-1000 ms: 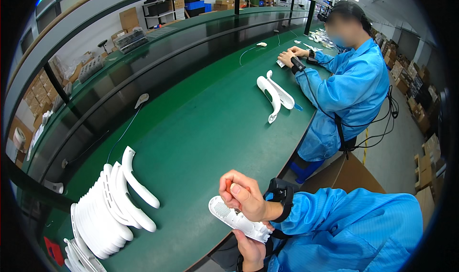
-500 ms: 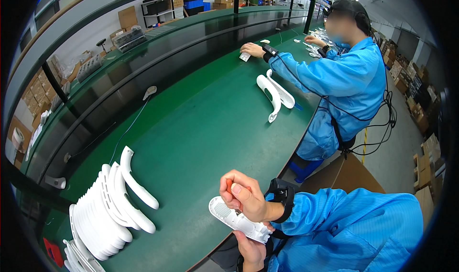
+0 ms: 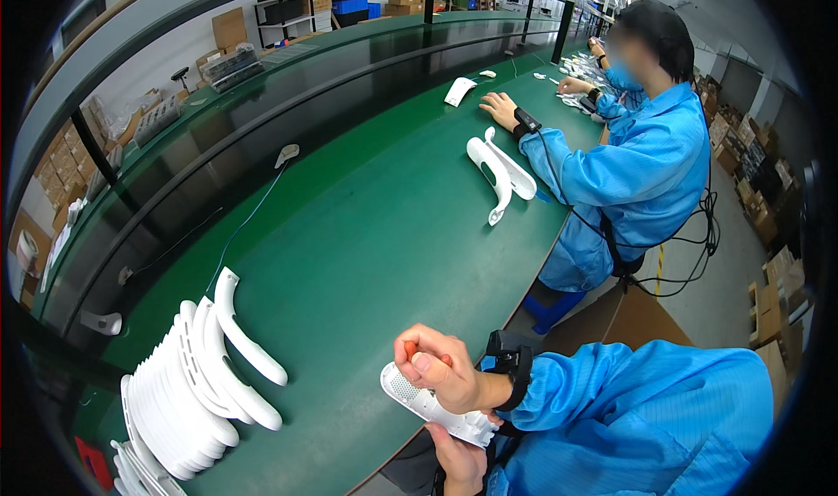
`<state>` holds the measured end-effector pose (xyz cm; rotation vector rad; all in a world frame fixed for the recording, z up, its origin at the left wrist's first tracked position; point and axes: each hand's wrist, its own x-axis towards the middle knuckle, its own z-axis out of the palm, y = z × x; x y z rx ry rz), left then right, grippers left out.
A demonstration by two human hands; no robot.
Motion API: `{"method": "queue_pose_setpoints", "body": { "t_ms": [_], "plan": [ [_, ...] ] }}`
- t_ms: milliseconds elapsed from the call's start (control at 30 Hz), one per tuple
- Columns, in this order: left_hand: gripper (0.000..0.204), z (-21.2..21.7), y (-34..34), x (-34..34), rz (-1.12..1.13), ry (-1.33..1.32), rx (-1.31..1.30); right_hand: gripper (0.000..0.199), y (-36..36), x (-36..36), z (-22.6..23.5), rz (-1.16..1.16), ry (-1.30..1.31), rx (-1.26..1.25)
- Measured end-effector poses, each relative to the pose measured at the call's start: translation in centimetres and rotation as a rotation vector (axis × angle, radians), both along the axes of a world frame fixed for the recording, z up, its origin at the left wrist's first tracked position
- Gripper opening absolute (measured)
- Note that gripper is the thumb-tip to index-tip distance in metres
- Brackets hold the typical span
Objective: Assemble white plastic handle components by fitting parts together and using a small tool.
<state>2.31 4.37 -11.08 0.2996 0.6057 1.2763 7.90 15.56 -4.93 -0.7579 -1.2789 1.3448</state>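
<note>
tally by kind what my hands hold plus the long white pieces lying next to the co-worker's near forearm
white perforated part, in the left hand: 1
orange-handled tool, mostly hidden in the right hand: 1
long white pieces, on the bench: 2
total: 4

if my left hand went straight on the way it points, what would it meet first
Your left hand would probably meet the white perforated part it holds; beyond, depth is unclear.
</note>
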Motion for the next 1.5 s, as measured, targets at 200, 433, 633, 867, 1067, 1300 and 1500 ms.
{"method": "queue_pose_setpoints", "body": {
  "t_ms": [200, 433, 633, 867, 1067, 1300, 1500],
  "plan": [
    [0.076, -1.0, -0.6, 0.0, -0.035, -0.005, 0.028, 0.021, -0.4, 0.2, 0.2, -0.018, -0.084, 0.114],
    [0.078, -2.5, -2.9, 0.1, -0.105, 0.319, 0.274, 0.025, 0.4, 0.3, -0.1, 0.029, -0.022, 0.112],
    [0.072, -1.6, -0.7, -0.1, 0.047, 0.301, 0.133, 0.039, 1.0, 1.1, 3.4, 0.215, 0.354, -0.024],
    [0.067, -1.3, 0.0, -0.1, 0.098, 0.318, 0.101, 0.056, 0.2, 1.3, 2.1, 0.251, 0.11, -0.04],
    [0.064, -1.3, -0.2, 0.0, 0.11, 0.309, 0.052, 0.043, 0.1, 1.1, 1.9, 0.328, 0.073, -0.031],
    [0.063, -1.4, 0.0, -0.1, 0.115, 0.333, 0.083, 0.041, 0.4, 1.1, 1.4, 0.349, 0.042, -0.027],
    [0.063, -1.5, 0.1, -0.2, 0.115, 0.326, 0.085, 0.039, 0.5, 1.2, 1.5, 0.349, 0.022, -0.032]
  ]
}}
